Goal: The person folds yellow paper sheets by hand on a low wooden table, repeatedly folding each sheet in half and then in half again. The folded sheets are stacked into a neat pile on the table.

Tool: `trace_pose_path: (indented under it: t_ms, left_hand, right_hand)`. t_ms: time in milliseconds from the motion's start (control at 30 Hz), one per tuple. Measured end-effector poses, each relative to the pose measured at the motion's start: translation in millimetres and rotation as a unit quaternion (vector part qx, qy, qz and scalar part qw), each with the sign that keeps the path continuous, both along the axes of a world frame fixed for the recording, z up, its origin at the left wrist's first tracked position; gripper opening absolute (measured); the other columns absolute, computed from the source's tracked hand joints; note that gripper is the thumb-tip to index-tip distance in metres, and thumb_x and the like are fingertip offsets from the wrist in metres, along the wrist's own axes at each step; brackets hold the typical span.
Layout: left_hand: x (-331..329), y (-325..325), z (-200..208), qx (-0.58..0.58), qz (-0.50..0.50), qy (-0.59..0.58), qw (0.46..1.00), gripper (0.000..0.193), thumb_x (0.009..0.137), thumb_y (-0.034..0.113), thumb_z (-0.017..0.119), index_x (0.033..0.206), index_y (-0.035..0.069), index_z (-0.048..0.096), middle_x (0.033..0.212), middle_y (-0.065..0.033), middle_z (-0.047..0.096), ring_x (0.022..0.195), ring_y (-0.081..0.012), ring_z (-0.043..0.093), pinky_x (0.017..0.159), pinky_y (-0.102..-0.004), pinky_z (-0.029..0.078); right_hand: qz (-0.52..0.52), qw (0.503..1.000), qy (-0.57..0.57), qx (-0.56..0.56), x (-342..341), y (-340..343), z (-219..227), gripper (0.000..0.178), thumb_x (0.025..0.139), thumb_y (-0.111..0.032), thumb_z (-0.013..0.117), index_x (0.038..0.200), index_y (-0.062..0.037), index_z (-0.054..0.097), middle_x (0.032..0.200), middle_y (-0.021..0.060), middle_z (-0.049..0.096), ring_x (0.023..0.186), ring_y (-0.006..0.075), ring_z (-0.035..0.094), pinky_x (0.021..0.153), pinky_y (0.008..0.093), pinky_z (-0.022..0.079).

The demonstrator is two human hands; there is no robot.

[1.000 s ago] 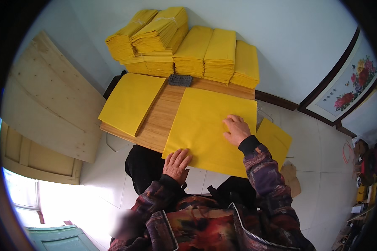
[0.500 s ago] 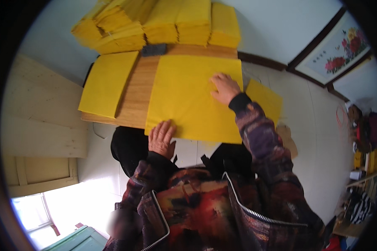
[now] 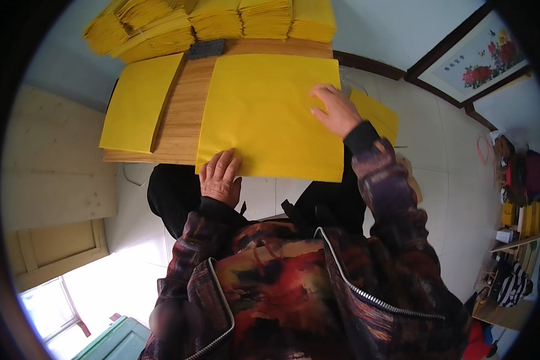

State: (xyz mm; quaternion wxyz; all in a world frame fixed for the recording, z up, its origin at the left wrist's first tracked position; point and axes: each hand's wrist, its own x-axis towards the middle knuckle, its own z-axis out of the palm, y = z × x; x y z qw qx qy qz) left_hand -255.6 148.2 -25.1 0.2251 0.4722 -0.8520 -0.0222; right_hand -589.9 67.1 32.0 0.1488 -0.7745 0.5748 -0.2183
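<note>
A large yellow paper sheet (image 3: 270, 120) lies over the right part of the wooden table, its near edge reaching past the tabletop toward my lap. My left hand (image 3: 221, 177) rests on its near left corner, fingers stretched out flat. Over the right edge of the sheet is my right hand (image 3: 337, 110), thumb and fingers apart and slightly bent, with nothing visible in it. Whether its fingertips touch the paper I cannot tell. To the left lies a neat stack of smaller yellow folded paper (image 3: 143, 105).
Thick yellow paper bundles (image 3: 216, 21) line the table's (image 3: 180, 117) far edge, with a dark grey block (image 3: 206, 48) before them. More yellow paper (image 3: 373, 114) shows beyond the table's right side. A framed flower picture (image 3: 477, 57) and a cluttered shelf (image 3: 507, 243) stand at right.
My right hand has moved right across the sheet to its right edge. My left hand stays on the near left corner. The whole view has shifted slightly.
</note>
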Motion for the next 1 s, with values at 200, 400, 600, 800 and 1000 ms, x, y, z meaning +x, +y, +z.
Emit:
trace_pose_path:
  t_ms: [200, 400, 600, 800, 1000]
  left_hand:
    - [3.9, -3.3, 13.5, 0.028, 0.004, -0.024, 0.999, 0.058, 0.068, 0.016, 0.075, 0.122, 0.017, 0.056, 0.133, -0.0085, 0.05, 0.122, -0.0323, 0.045, 0.098, -0.0478, 0.036]
    - [22.6, -13.7, 38.0, 0.071, -0.001, -0.115, 0.991, 0.083, 0.063, 0.028, 0.082, 0.136, 0.023, 0.045, 0.146, -0.0066, 0.037, 0.136, -0.0326, 0.03, 0.11, -0.0557, 0.023]
    - [39.1, -42.5, 61.4, 0.173, -0.038, -0.176, 0.968, 0.09, 0.062, 0.035, 0.081, 0.141, 0.023, 0.041, 0.147, -0.0073, 0.035, 0.139, -0.0309, 0.027, 0.114, -0.0547, 0.018]
    - [41.1, -49.7, 60.6, 0.163, -0.051, -0.17, 0.971, 0.082, 0.062, 0.032, 0.08, 0.135, 0.021, 0.046, 0.142, -0.0084, 0.039, 0.136, -0.0298, 0.031, 0.113, -0.0536, 0.021]
    - [55.4, -40.0, 54.7, 0.113, -0.07, -0.138, 0.981, 0.071, 0.064, 0.029, 0.078, 0.129, 0.018, 0.051, 0.133, -0.0089, 0.048, 0.127, -0.0315, 0.042, 0.108, -0.0513, 0.029]
  right_hand:
    - [0.059, 0.998, -0.022, -0.009, 17.5, 86.8, 7.6, 0.041, 0.077, -0.017, 0.071, 0.111, -0.0002, 0.055, 0.118, 0.0174, 0.054, 0.113, 0.0355, 0.05, 0.097, 0.0405, 0.042]
    - [0.054, 0.996, 0.062, 0.029, 48.8, 115.4, 11.9, 0.06, 0.07, -0.026, 0.079, 0.119, -0.0008, 0.055, 0.133, 0.0153, 0.045, 0.128, 0.0356, 0.038, 0.108, 0.0449, 0.031]
    - [0.031, 0.997, 0.068, 0.012, 47.6, 110.6, 12.3, 0.064, 0.07, -0.031, 0.08, 0.121, -0.0015, 0.055, 0.133, 0.0153, 0.045, 0.127, 0.0357, 0.039, 0.107, 0.045, 0.032]
    - [0.016, 0.998, 0.056, -0.009, 40.1, 100.3, 8.2, 0.057, 0.073, -0.031, 0.077, 0.116, -0.0011, 0.056, 0.123, 0.0131, 0.052, 0.116, 0.0326, 0.048, 0.099, 0.0423, 0.038]
    - [0.042, 0.998, 0.029, 0.022, 37.2, 106.0, 11.9, 0.045, 0.079, -0.025, 0.071, 0.114, -0.0004, 0.056, 0.121, 0.0149, 0.054, 0.114, 0.0334, 0.051, 0.097, 0.0407, 0.041]
